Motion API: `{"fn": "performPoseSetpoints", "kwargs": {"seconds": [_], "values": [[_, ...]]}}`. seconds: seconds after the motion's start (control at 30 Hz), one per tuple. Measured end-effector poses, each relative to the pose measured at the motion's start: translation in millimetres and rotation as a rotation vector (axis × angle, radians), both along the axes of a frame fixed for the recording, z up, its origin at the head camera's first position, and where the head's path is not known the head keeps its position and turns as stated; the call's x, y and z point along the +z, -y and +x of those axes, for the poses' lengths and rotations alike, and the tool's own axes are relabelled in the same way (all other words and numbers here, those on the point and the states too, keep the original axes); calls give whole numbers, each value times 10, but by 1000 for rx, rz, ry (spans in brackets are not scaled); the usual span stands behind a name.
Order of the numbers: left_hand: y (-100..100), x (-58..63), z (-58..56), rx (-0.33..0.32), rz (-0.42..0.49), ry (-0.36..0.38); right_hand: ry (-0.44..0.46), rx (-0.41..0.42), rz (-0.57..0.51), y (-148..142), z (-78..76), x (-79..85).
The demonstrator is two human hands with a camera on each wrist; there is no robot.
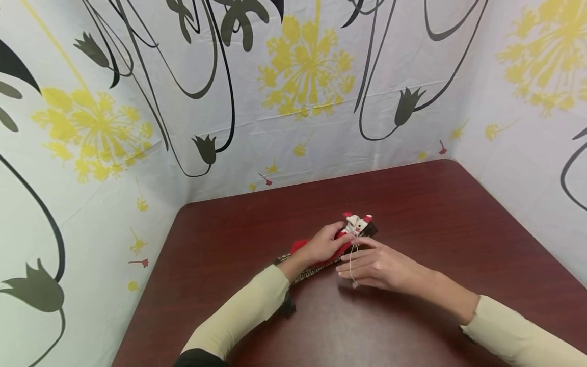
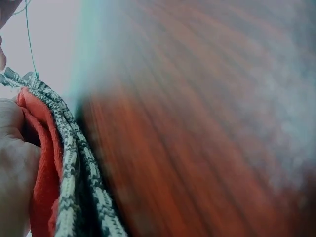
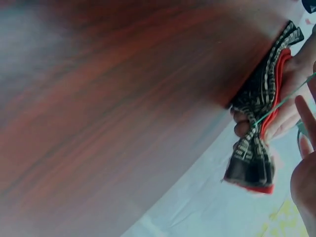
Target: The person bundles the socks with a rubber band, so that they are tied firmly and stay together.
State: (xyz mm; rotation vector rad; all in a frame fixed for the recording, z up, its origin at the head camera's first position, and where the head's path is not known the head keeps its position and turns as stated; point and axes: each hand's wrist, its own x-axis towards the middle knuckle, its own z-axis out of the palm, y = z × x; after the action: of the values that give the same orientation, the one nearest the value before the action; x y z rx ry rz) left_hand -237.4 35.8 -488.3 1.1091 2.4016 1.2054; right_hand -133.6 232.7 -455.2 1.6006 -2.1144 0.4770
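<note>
My left hand (image 1: 323, 243) grips a long bundle of red cloth (image 1: 300, 245) and black-and-white patterned knit cloth (image 1: 314, 268) lying across the table. At its far end, beside the fingertips, sits a small white-and-red figure (image 1: 357, 223) with a face. A thin string (image 1: 350, 262) hangs by the right hand (image 1: 382, 267), whose thumb and index finger appear to pinch it close to the figure. In the right wrist view the bundle (image 3: 247, 160) narrows where the string (image 3: 286, 97) meets it. Red cloth (image 2: 47, 138) lies against the palm in the left wrist view.
A dark red-brown wooden table (image 1: 220, 244) carries everything. White cloth walls (image 1: 284, 148) with flower prints enclose its back and sides. A small black object (image 1: 288, 306) shows under the left forearm.
</note>
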Motion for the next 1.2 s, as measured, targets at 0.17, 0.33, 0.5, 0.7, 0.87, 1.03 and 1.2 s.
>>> {"fn": "performPoseSetpoints", "kwargs": {"seconds": [0.17,0.33,0.5,0.7,0.87,1.03,1.2], "values": [[12,-34,-15,-12,43,35,61,47,-59,107,-27,-27],[13,-26,-7,33,116,96,219,-43,-355,166,-34,-84],[13,-22,22,99,214,204,632,-288,-672,196,77,-94],[2,-43,39,165,321,293,1053,-328,-1137,229,84,-148],[-12,-55,44,209,378,327,1257,-229,-1431,223,20,-187],[-20,-80,49,237,453,394,1406,-310,-1631,252,7,-175],[-18,-106,47,206,543,422,1520,-389,-1710,271,11,-155]]}}
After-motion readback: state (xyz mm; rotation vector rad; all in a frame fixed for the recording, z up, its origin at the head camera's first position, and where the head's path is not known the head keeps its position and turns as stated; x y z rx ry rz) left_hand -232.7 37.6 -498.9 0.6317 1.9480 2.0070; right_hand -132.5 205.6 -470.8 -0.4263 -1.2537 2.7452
